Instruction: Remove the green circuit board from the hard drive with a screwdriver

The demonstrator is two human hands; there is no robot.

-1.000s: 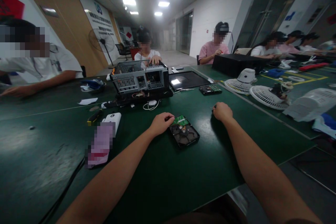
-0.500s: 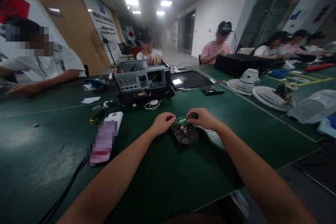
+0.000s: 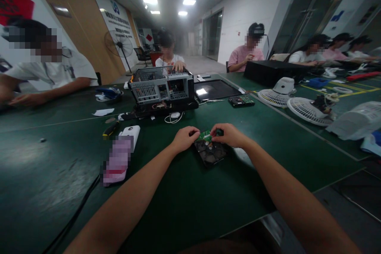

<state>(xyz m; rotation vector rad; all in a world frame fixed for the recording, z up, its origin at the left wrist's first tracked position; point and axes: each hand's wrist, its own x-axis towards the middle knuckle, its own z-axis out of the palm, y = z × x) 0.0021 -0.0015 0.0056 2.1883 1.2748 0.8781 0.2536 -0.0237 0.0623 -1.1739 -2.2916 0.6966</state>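
Office-type wkshp: open PC case (image 3: 145, 92), fan parts (image 3: 308, 112) on green tbl (image 3: 178, 206).

On the bench (image 3: 190, 210), left to right: phone (image 3: 120, 158), drive (image 3: 210, 154), fans (image 3: 283, 86). A tool (image 3: 112, 129) lies behind the phone; behind the drive, computer case (image 3: 145, 93) left, second drive (image 3: 241, 101) right.

right hand (image 3: 228, 134): covers part of green circuit board (image 3: 205, 135); grip too small to tell | computer case (image 3: 160, 92): hides lower body of facing co-worker (image 3: 162, 62) | phone (image 3: 119, 158): largely pixelated | white housing (image 3: 357, 121): cut by right edge
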